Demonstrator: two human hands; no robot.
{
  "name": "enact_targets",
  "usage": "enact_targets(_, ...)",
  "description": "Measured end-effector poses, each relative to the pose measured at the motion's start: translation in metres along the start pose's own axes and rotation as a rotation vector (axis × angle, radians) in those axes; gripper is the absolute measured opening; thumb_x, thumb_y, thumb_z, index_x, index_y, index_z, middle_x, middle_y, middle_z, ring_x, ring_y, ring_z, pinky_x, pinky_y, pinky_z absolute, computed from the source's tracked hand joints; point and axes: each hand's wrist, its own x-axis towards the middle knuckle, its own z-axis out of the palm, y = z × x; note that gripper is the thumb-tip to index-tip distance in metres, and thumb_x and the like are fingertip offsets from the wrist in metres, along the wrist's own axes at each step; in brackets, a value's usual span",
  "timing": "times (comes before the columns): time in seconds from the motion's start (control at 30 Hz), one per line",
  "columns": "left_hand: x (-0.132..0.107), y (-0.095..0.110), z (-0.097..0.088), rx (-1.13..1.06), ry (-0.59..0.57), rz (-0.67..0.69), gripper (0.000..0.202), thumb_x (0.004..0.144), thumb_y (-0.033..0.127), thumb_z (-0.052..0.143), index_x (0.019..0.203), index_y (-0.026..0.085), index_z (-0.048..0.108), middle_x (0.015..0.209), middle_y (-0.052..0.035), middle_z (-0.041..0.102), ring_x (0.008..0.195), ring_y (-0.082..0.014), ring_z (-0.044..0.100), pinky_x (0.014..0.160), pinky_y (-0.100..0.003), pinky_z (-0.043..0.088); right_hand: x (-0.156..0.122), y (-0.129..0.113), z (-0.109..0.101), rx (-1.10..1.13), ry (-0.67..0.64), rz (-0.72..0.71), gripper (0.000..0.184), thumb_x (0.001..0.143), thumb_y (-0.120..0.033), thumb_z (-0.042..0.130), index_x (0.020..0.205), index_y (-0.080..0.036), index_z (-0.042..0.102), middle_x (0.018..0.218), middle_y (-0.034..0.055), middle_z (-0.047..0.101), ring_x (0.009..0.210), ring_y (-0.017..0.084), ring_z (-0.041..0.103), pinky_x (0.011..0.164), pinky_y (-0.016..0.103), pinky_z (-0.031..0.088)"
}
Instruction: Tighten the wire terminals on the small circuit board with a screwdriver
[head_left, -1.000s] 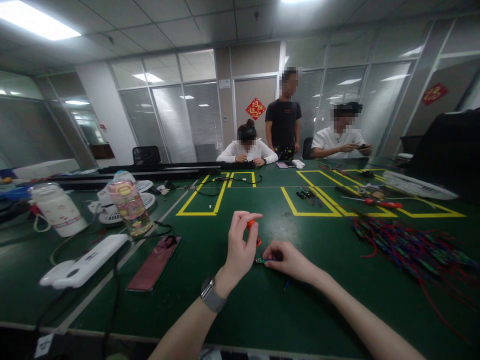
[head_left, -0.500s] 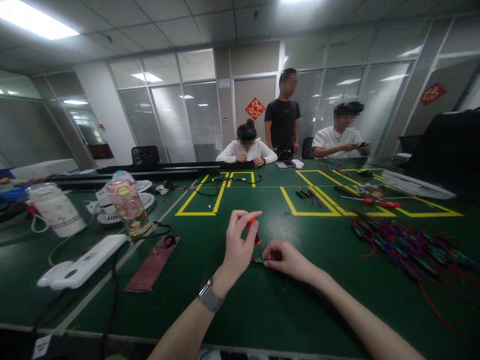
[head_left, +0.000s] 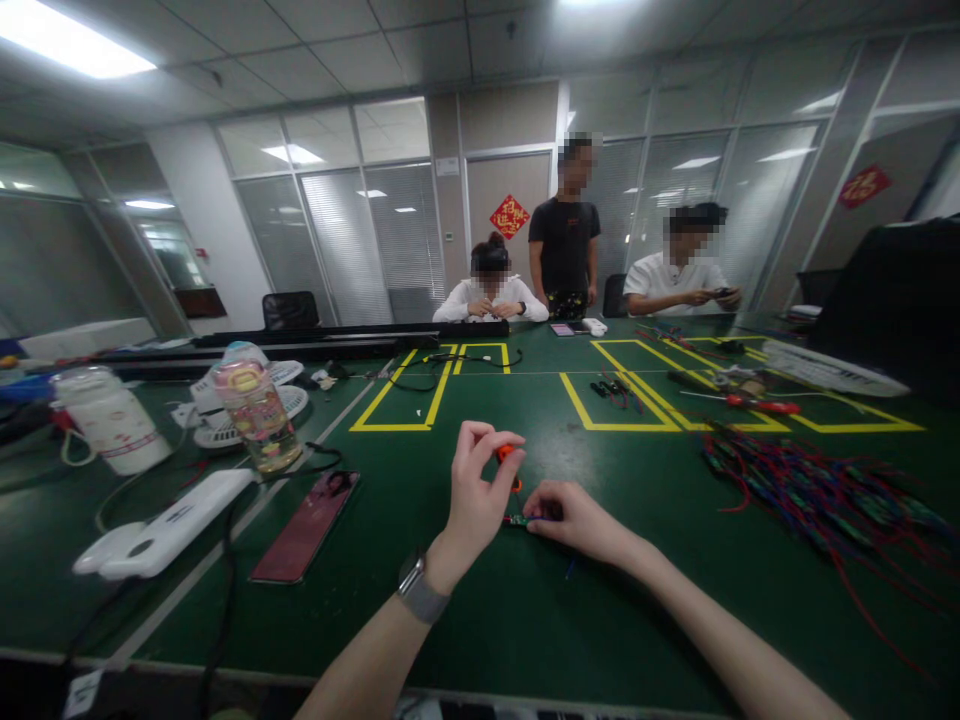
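Note:
My left hand [head_left: 482, 490] is closed on the orange handle of a small screwdriver [head_left: 506, 455], held upright with its tip down. Below it lies a small green circuit board [head_left: 517, 520] with thin wires, flat on the green table. Fingers of my right hand [head_left: 568, 515] pinch the board's right end, against the tabletop. Where exactly the screwdriver's tip meets the board is too small to make out. A short blue wire [head_left: 571, 569] shows below my right hand.
A tangled heap of wired boards [head_left: 817, 495] lies at right, near a red-handled screwdriver [head_left: 765, 404]. To the left are a phone [head_left: 307, 528], a white device [head_left: 176, 525], a clear bottle [head_left: 259, 415] and a white cup [head_left: 112, 420]. Three people are across the table.
My left fingers have shifted slightly on the screwdriver handle, so more orange shows. My right hand and the board have stayed in place. The seated person opposite has raised their hands.

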Motion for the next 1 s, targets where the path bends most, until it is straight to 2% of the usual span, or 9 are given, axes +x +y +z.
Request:
enact_targets(0.1,0.0001,-0.0003,-0.0001,-0.091,-0.049,-0.058,0.027,0.103,0.023,0.042,0.119,0.022,0.063,0.104,-0.0056,0.060,0.094,-0.0172,0.061,0.083,-0.029,0.050,-0.0010,-0.0022,-0.0012,-0.001,-0.007,0.008,0.011,0.077,-0.011,0.072,0.088,-0.014,0.075,0.081,0.0030,0.066,0.072,0.017,0.059,0.065,0.026,0.046)
enact_targets(0.2,0.0015,0.0014,-0.0021,-0.129,-0.090,-0.082,0.032,0.104,0.022,0.035,0.122,0.021,0.062,0.109,-0.0072,0.063,0.101,-0.0186,0.062,0.088,-0.031,0.049,-0.0016,-0.0043,-0.0023,-0.001,-0.009,0.011,0.011,0.078,-0.012,0.072,0.088,-0.014,0.075,0.083,0.0035,0.066,0.074,0.017,0.060,0.066,0.026,0.047)
enact_targets(0.43,-0.0002,-0.0005,-0.0022,0.021,-0.059,-0.045,0.024,0.090,0.036,0.067,0.112,0.024,0.069,0.103,-0.0042,0.051,0.097,-0.0199,0.056,0.084,-0.032,0.050,-0.0002,-0.0024,-0.0006,0.006,0.006,-0.007,0.009,0.077,-0.011,0.072,0.085,-0.015,0.074,0.077,0.0008,0.064,0.070,0.016,0.058,0.063,0.025,0.045)
enact_targets(0.5,-0.0008,-0.0020,-0.0009,0.028,-0.051,-0.048,0.021,0.090,0.036,0.068,0.108,0.024,0.069,0.099,-0.0034,0.050,0.093,-0.0194,0.056,0.081,-0.031,0.050,-0.0004,-0.0025,-0.0005,0.012,0.003,-0.006,0.009,0.077,-0.011,0.072,0.085,-0.015,0.074,0.077,0.0008,0.064,0.070,0.016,0.058,0.063,0.025,0.045)
enact_targets(0.57,-0.0007,-0.0025,0.0001,-0.011,-0.057,-0.072,0.018,0.096,0.033,0.059,0.108,0.023,0.068,0.099,-0.0039,0.053,0.091,-0.0183,0.057,0.080,-0.030,0.050,-0.0009,-0.0035,-0.0011,0.009,-0.002,-0.001,0.009,0.077,-0.012,0.072,0.086,-0.015,0.074,0.079,0.0017,0.065,0.071,0.016,0.059,0.065,0.025,0.046)
enact_targets(0.67,0.0006,-0.0017,0.0008,-0.159,-0.106,-0.140,0.029,0.104,0.026,0.039,0.120,0.022,0.062,0.104,-0.0062,0.061,0.094,-0.0176,0.061,0.083,-0.030,0.050,-0.0016,-0.0050,-0.0024,-0.006,-0.006,0.009,0.010,0.078,-0.013,0.072,0.087,-0.015,0.075,0.084,0.0034,0.067,0.074,0.017,0.060,0.066,0.026,0.047)
enact_targets(0.77,0.0016,-0.0005,0.0006,-0.259,-0.135,-0.181,0.033,0.106,0.025,0.033,0.125,0.021,0.059,0.107,-0.0073,0.065,0.099,-0.0181,0.063,0.088,-0.031,0.050,-0.0018,-0.0044,-0.0024,-0.011,-0.006,0.010,0.010,0.078,-0.014,0.072,0.088,-0.015,0.075,0.083,0.0034,0.067,0.074,0.017,0.060,0.066,0.026,0.048)
enact_targets(0.87,0.0014,0.0004,0.0001,-0.215,-0.130,-0.147,0.030,0.104,0.026,0.038,0.120,0.022,0.063,0.108,-0.0070,0.063,0.101,-0.0187,0.062,0.089,-0.032,0.049,-0.0015,-0.0027,-0.0012,-0.009,0.002,0.000,0.010,0.077,-0.013,0.072,0.087,-0.015,0.075,0.081,0.0023,0.066,0.072,0.017,0.059,0.065,0.026,0.047)
enact_targets(1.0,0.0001,0.0007,0.0004,-0.061,-0.081,-0.086,0.017,0.097,0.029,0.057,0.109,0.024,0.069,0.102,-0.0041,0.055,0.094,-0.0176,0.058,0.084,-0.029,0.048,-0.0013,-0.0025,-0.0004,-0.019,0.008,0.007,0.010,0.076,-0.011,0.072,0.086,-0.014,0.074,0.078,0.0017,0.065,0.070,0.016,0.058,0.063,0.025,0.045)
